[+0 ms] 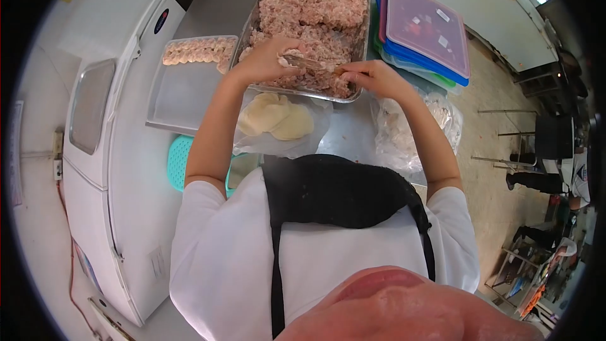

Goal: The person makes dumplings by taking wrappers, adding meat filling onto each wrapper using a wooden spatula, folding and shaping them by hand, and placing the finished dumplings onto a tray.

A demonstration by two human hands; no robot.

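Note:
A deep metal tray [252, 22] holds a large mass of pink ground filling. Over its near left part is my left hand [268, 62], its fingers curled round something small and pale, perhaps a wrapper with filling. My right hand [374, 79] pinches the end of a thin utensil [309, 63] that reaches across to my left hand. Round pale dough wrappers [276, 117] lie on a plastic sheet just below the tray. To the left, rows of filled dumplings [201, 52] stand on a flat metal tray [180, 98].
Stacked coloured lids or boards [429, 31] sit right of the filling. A plastic bag [420, 126] with pale contents lies under my right forearm. A turquoise perforated basket [179, 163] is by my left elbow. A white freezer [120, 170] stands left. Other people [543, 182] are far right.

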